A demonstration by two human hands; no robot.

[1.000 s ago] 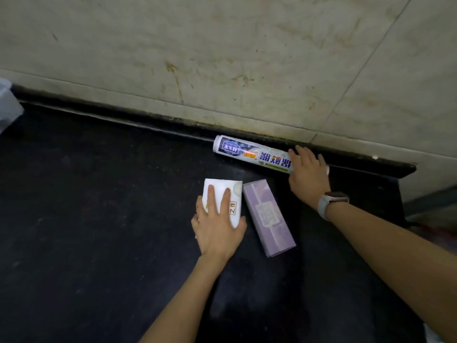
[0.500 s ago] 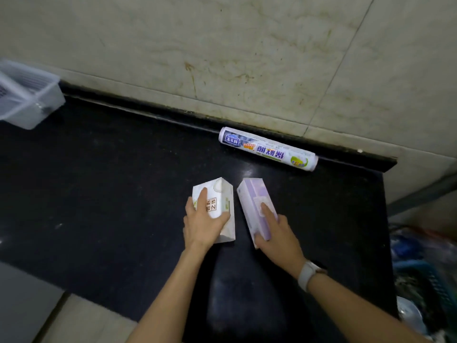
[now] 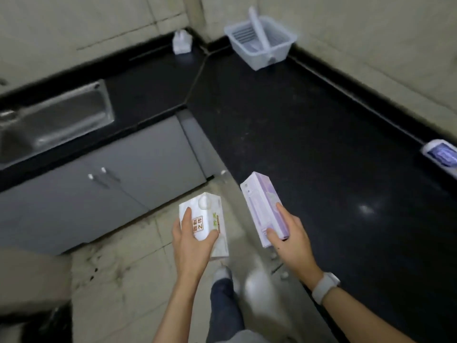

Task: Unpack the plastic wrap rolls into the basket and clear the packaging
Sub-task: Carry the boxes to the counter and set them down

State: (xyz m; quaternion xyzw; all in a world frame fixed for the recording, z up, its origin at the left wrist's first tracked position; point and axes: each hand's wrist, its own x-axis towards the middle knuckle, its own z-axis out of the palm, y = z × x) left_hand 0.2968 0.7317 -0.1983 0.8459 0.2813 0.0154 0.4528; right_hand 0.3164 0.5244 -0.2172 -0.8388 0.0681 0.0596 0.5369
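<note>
My left hand (image 3: 190, 246) grips a white box (image 3: 210, 219) with printed lettering, held in the air above the floor. A pale purple box (image 3: 263, 206) is held in my right hand (image 3: 291, 240), just off the counter's front edge. The clear plastic basket (image 3: 279, 49) stands far back on the black counter (image 3: 309, 134) by the wall corner, with a bare roll (image 3: 259, 28) leaning in it. A wrapped roll (image 3: 441, 154) with blue print lies at the right edge by the wall.
A steel sink (image 3: 52, 122) is set in the counter at left, above grey cabinet doors (image 3: 106, 184). A small white carton (image 3: 182, 43) stands in the back corner. Below me are a tiled floor (image 3: 128, 280), my leg and shoe.
Both boxes have been lifted off the counter, one in each hand. My view has swung left and back, bringing the basket, sink and floor into sight; the wrapped roll stays by the wall.
</note>
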